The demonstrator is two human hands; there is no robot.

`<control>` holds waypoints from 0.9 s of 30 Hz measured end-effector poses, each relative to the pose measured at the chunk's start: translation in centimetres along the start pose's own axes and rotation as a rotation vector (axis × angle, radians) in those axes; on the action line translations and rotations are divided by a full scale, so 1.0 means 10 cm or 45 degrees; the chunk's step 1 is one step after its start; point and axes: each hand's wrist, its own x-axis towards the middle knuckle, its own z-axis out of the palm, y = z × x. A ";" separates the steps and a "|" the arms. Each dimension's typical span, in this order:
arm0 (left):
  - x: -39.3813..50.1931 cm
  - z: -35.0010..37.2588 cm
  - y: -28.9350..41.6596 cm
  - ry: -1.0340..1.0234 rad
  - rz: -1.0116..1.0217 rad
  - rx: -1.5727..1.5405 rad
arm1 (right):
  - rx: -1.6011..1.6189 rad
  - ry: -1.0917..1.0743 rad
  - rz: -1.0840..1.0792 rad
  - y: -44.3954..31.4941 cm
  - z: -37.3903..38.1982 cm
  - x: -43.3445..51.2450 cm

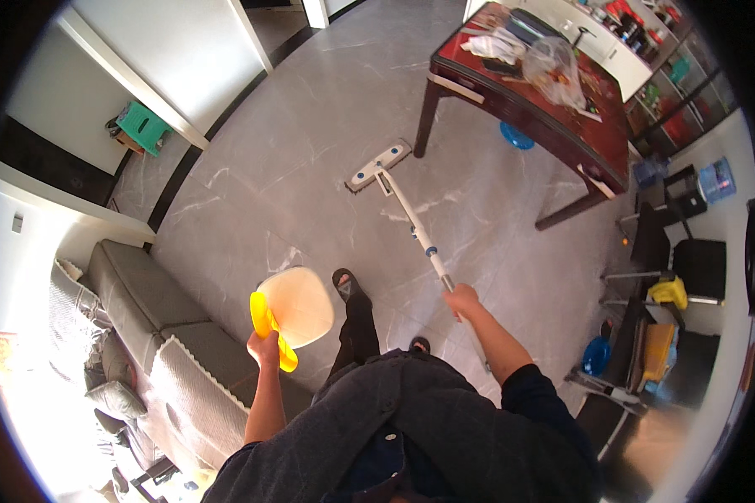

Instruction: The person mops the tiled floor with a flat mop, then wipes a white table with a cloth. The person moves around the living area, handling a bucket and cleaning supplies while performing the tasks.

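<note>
My left hand (264,348) grips the yellow edge of a small stool or chair (299,308) with a cream seat, held above the floor beside the sofa. In my right hand (462,300) is the pole of a flat floor mop (420,234), fingers closed round its metal part. The mop's white head (378,166) with a grey pad lies on the grey marble-look floor (314,214), ahead of my feet and left of the near table leg.
A dark red table (528,104) bearing clutter and plastic bags stands front right, a blue basin (516,135) beneath it. The grey sofa (148,283) runs along the left. Black chairs (698,270) line the right wall. A green stool (145,126) stands beyond a doorway.
</note>
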 end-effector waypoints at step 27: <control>5.62 2.46 2.92 0.017 -0.384 0.648 | 0.984 -0.065 -0.042 -6.04 -2.37 4.60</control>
